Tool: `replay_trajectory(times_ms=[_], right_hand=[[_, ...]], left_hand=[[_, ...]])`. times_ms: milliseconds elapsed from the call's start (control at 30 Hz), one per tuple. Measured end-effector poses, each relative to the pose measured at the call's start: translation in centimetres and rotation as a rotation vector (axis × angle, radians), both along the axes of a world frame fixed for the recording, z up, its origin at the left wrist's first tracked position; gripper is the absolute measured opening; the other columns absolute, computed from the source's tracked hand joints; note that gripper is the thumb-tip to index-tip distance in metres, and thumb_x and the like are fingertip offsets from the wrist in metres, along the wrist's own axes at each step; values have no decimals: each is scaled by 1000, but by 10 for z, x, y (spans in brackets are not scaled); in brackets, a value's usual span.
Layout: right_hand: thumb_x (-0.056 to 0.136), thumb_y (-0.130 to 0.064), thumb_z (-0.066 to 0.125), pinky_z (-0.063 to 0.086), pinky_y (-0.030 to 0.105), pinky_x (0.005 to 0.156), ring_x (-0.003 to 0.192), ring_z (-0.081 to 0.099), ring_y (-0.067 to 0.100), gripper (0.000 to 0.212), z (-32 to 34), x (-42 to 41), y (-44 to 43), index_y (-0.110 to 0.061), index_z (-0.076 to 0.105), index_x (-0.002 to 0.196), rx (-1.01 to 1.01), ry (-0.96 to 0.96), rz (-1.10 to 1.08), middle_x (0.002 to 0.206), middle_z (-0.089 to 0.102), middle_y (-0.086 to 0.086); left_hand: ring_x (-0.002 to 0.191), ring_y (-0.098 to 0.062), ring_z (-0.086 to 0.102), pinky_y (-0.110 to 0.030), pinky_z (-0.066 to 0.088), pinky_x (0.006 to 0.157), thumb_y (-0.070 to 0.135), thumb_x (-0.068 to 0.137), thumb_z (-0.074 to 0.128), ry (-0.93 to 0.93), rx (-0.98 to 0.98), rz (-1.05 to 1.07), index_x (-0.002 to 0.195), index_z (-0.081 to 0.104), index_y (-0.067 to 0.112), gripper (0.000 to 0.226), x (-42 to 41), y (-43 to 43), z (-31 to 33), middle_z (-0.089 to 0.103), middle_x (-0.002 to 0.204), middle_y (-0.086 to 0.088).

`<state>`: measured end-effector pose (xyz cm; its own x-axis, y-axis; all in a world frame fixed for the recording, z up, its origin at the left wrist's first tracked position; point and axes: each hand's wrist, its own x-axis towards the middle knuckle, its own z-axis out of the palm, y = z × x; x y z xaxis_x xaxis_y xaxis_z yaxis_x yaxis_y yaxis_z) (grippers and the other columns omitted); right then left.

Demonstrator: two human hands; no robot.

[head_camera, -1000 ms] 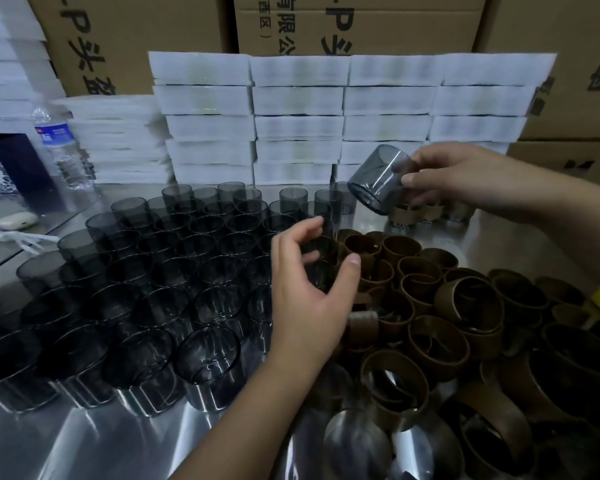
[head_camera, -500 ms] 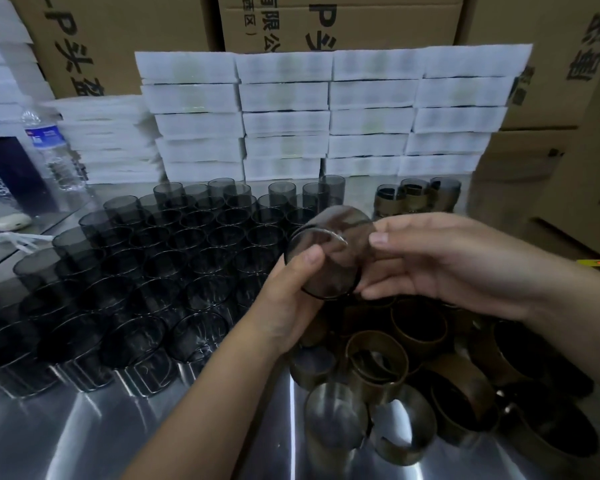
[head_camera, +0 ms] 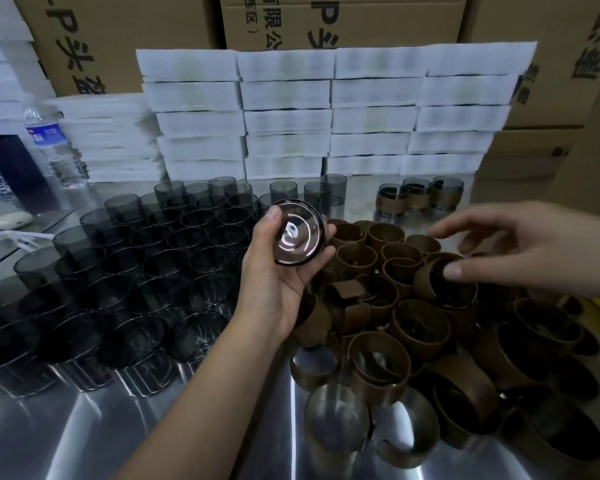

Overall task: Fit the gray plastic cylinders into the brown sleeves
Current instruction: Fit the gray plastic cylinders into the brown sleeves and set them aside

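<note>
The far left carton bears large black "P头", the next character hidden by the white stacks. The far middle carton shows "限公", smaller "西区)" and a large "P". The right carton's sideways characters and the water bottle's blue label are unreadable.

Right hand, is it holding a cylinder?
No, the right hand is open over the sleeves; the left hand holds the cylinder.

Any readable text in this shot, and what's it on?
"P头", then a cut-off character: left carton
"西区)", "限公", "P": middle carton
"唐", with the character above it unclear: right carton
Bottle label: too blurred to read
</note>
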<state>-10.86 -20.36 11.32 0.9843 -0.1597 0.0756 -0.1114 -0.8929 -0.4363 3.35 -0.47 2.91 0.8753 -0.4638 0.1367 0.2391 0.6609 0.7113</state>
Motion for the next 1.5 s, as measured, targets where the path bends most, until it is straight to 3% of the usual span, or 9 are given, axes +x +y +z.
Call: replay_trajectory(times_ms=[100, 267, 400, 600, 700, 867, 1067, 1300, 1500], right_hand=[[34, -101, 41, 46, 19, 65, 81, 53, -18, 72, -13, 3, -8, -76, 42, 102, -120, 63, -32, 89, 58, -20], [68, -57, 68, 42, 14, 61, 70, 56, -6, 15, -20, 17, -8, -56, 60, 81, -207, -31, -63, 71, 61, -16], [75, -28, 75, 38, 12, 49, 71, 50, -21, 21, -15, 25, -5, -42, 63, 65, -259, -173, -43, 66, 51, -47], [73, -38, 76, 38, 11, 52, 72, 50, -20, 23, -9, 29, -8, -53, 60, 79, -283, 1, 9, 69, 58, -21], [80, -38, 70, 33, 9, 56, 72, 48, -16, 22, -15, 34, -6, -55, 56, 78, -381, 77, 48, 80, 51, -31], [83, -30, 65, 36, 10, 55, 74, 52, -21, 20, -3, 37, -4, -47, 60, 74, -277, -104, 37, 70, 62, -26], [91, -24, 53, 53, 23, 59, 73, 66, 4, 15, 11, 49, 23, -37, 61, 87, 169, -364, 144, 91, 62, -12], [87, -29, 56, 44, 10, 70, 83, 58, -2, 24, 5, 60, 57, -47, 65, 101, 141, -418, 377, 96, 56, -13], [83, -22, 69, 44, 15, 72, 84, 58, 0, 14, -12, 73, 70, -21, 73, 96, -41, -658, 430, 87, 67, -13]], left_hand=[[99, -34, 70, -27, 59, 66, 65, 57, 73, -2, -46, 29, 131, 46, 2, 101, 1, 0, 0, 71, 106, -21], [100, -36, 69, -29, 59, 70, 73, 29, 78, 3, -50, 11, 135, 45, 13, 127, 4, -3, -4, 70, 110, -23], [98, -34, 70, -28, 59, 67, 74, 40, 69, 4, -5, 23, 135, 47, 11, 116, 5, -4, -6, 73, 103, -17], [106, -36, 66, -28, 59, 63, 66, 54, 58, 33, 41, 65, 131, 51, 6, 98, 6, -3, -4, 72, 106, -16], [106, -34, 67, -28, 59, 64, 64, 57, 59, 42, 40, 61, 132, 51, 8, 94, 7, -2, -5, 69, 115, -18], [105, -32, 68, -29, 59, 64, 65, 56, 60, 28, 70, 43, 135, 49, 13, 95, 9, -2, -7, 68, 118, -17], [88, -18, 73, -31, 59, 66, 58, 64, 59, -38, 113, 57, 114, 57, 15, 66, 13, -3, -11, 76, 96, -6], [111, -23, 66, -39, 59, 82, 79, 64, 58, -181, 268, 120, 128, 54, 20, 87, 6, -5, -7, 63, 126, -13], [118, -28, 61, -57, 50, 93, 82, 42, 73, -370, 293, 35, 140, 41, 9, 126, 2, -4, -7, 58, 132, -14]])
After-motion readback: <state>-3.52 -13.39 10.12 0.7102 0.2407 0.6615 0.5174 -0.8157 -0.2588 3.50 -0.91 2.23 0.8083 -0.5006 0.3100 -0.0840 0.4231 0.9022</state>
